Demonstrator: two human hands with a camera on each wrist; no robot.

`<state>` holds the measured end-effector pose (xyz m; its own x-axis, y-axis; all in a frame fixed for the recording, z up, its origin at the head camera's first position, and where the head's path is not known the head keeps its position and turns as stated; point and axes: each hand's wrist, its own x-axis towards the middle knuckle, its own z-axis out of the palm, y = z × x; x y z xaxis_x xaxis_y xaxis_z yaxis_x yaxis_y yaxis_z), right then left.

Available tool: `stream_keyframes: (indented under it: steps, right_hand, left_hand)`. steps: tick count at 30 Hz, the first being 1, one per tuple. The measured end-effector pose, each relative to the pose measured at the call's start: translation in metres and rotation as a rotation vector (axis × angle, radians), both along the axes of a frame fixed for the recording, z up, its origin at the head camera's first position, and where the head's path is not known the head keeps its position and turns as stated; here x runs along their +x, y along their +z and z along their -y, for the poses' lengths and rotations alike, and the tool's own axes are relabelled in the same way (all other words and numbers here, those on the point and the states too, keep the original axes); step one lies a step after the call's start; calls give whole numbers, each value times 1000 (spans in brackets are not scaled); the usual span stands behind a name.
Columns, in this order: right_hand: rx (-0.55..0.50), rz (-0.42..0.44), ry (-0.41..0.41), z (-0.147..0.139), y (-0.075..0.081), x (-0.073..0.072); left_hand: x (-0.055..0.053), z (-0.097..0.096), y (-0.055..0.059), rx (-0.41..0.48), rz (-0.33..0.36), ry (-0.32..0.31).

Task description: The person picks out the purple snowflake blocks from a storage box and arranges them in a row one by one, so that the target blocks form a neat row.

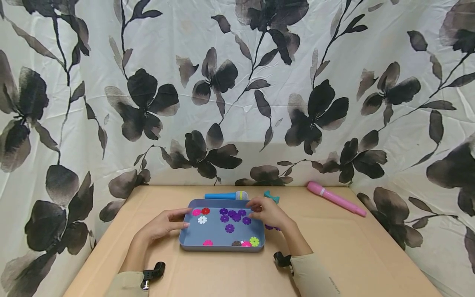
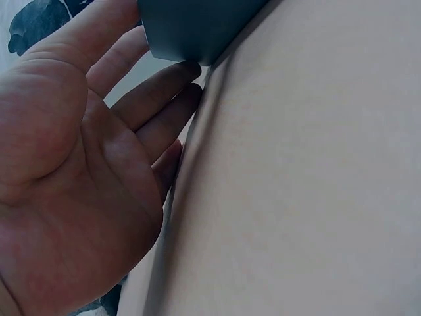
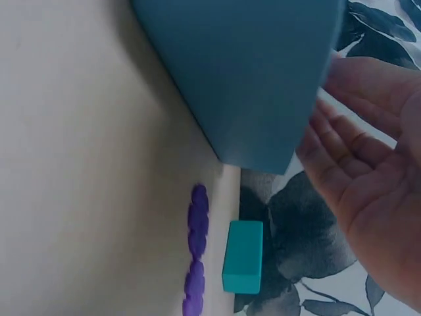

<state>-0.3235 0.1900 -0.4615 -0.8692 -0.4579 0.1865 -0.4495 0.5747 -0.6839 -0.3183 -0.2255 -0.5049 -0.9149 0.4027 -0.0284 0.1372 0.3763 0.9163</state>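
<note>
A shallow blue-grey tray (image 1: 208, 233) holds flower-shaped discs: purple discs (image 1: 234, 216) in a group at its right rear, a white disc (image 1: 202, 220), and pink, red, brown and lime-green ones. At the tray's left rim, my left hand (image 1: 161, 225) has thumb and index finger reaching over the edge. Its fingers look nearly straight beside the tray wall (image 2: 191, 29) in the left wrist view. My right hand (image 1: 269, 210) is at the right rear corner, fingertips over the rim and near the purple discs. In the right wrist view its fingers are extended beside the wall.
A blue toy microphone (image 1: 224, 196) lies behind the tray, with a small teal piece (image 1: 272, 196) to its right. Joined purple discs (image 3: 197, 237) lie right of the tray, partly behind my right wrist. A pink toy microphone (image 1: 335, 199) lies at the table's far right.
</note>
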Motion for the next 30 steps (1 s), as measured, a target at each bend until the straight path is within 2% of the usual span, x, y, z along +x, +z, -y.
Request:
stream_keyframes:
  steps: [7,14,19,26,30]
  right_hand:
    - [88,34,37,10,-5,-4]
    - [207,-41,31,21,-10,-2]
    - [280,-60,15,25,-13,1]
    - [428,-161,30,29,-14,4]
    - [440,-161,31,30,-15,4]
  left_hand:
    - [-2,0,-1,-6,6,5]
    - [-2,1,-3,-2,3,3]
    - [-2,1,-4,4,-7,-6]
    - [-1,1,-4,20,9,1]
    - [-1,1,-4,17,8,3]
